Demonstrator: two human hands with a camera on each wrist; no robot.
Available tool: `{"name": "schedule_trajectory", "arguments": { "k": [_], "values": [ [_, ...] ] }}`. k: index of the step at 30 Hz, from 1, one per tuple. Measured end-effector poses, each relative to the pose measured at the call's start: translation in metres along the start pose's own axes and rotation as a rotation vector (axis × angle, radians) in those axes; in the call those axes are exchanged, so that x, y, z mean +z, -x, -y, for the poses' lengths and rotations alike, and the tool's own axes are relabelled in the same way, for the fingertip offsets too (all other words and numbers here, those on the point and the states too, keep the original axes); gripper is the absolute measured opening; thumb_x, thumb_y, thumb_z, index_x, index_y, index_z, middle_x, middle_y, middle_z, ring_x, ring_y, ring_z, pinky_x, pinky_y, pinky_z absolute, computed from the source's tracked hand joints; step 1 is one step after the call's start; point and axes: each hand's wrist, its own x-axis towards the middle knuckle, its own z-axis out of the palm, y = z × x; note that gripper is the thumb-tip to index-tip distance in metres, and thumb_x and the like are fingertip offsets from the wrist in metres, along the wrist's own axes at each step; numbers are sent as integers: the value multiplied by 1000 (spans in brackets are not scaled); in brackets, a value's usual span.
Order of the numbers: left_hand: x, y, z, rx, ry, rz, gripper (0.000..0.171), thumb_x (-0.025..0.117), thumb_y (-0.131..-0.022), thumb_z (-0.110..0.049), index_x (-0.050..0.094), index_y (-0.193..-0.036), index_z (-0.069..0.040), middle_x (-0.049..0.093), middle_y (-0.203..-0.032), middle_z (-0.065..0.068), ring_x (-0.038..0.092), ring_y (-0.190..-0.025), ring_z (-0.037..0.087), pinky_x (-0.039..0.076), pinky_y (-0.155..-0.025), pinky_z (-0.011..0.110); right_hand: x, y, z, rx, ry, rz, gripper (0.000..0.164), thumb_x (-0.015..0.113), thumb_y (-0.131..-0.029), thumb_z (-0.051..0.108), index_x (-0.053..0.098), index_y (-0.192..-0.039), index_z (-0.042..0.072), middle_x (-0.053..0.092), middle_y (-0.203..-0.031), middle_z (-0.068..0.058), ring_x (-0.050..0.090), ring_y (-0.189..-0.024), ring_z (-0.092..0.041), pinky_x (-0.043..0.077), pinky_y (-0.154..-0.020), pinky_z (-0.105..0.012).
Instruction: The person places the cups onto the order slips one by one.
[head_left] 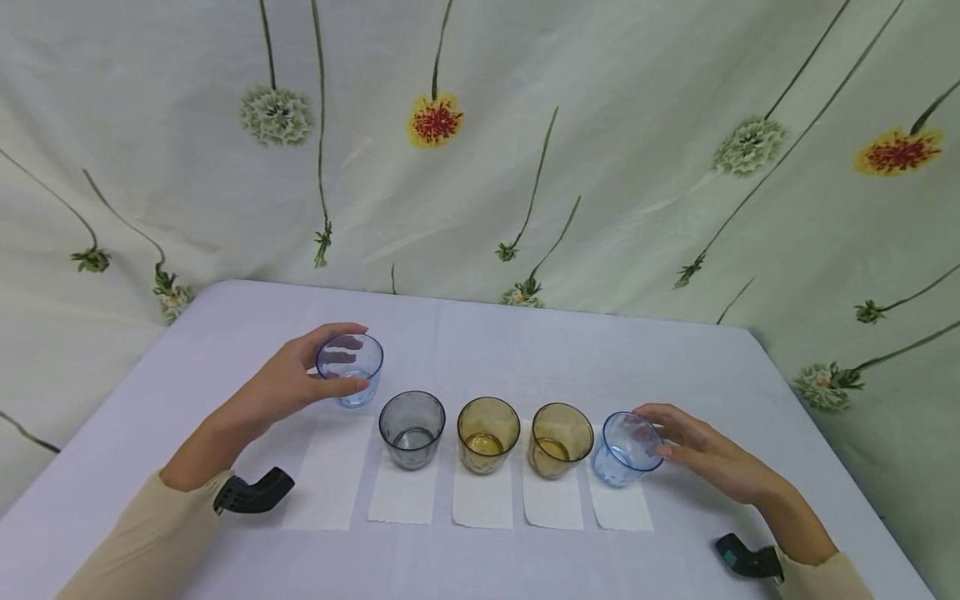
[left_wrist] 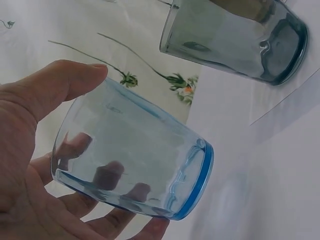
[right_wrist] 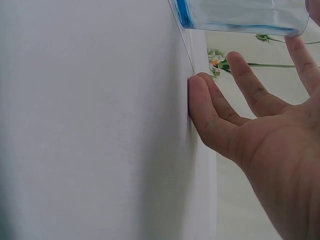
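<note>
At the far end of the leftmost paper strip, my left hand (head_left: 288, 379) grips a clear blue glass (head_left: 364, 362), thumb on the near side and fingers round the far side. The left wrist view shows this glass's darker blue base (left_wrist: 200, 185) and the fingers through its wall. My right hand (head_left: 708, 450) pinches the rim of a second blue glass (head_left: 624, 467) between thumb and forefinger. That glass is upright on the rightmost strip. In the right wrist view the other fingers (right_wrist: 200, 97) are spread below it, close to the white tablecloth.
Between the two blue glasses stand a grey glass (head_left: 411, 425) and two amber glasses, one in the middle (head_left: 487, 429) and one to its right (head_left: 558, 433). Each has a white paper strip (head_left: 480, 504) under it. A flowered cloth (head_left: 480, 183) hangs behind the table.
</note>
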Motion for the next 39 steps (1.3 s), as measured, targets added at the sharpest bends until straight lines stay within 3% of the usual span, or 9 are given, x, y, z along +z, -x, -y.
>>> {"name": "schedule_trajectory", "arguments": {
  "k": [4,9,15,24,31,39],
  "values": [
    [2,5,1,8,-10,14,71,79,-87,-29,44,-148,-19,49,-146,17,53,-130,36,52,-87,23,0,0,-1,-7,-9,6,46,45,-106,10,38,-151,11,41,-150,13,42,-130,9,43,-98,-18],
    [4,11,2,8,-10,44,70,81,-85,-29,47,-145,-21,51,-144,15,56,-127,34,54,-86,27,1,1,0,9,-4,-2,45,46,-106,12,39,-151,13,41,-151,8,41,-129,8,44,-98,-19],
    [3,18,3,54,18,111,65,84,-81,-24,53,-138,-24,54,-138,14,58,-121,34,57,-83,29,0,0,1,23,1,-6,45,47,-106,13,40,-151,14,39,-153,8,40,-129,11,43,-98,-17],
    [-4,25,7,99,-70,201,60,85,-80,-25,56,-132,-29,60,-129,10,57,-110,29,55,-83,27,-1,0,3,12,10,-11,45,47,-106,12,40,-151,14,41,-152,9,40,-130,13,41,-99,-15],
    [-8,27,9,128,-64,264,59,84,-81,-21,55,-133,-24,59,-129,14,58,-113,22,53,-86,26,-1,-1,1,13,1,2,46,46,-106,12,38,-151,13,41,-152,11,39,-131,13,41,-99,-15],
    [-8,26,10,127,-27,320,63,84,-81,-18,53,-136,-11,56,-132,19,57,-115,27,55,-87,29,-1,0,1,1,6,6,45,46,-106,11,39,-151,13,40,-152,10,39,-131,12,41,-99,-15]
  ]
}}
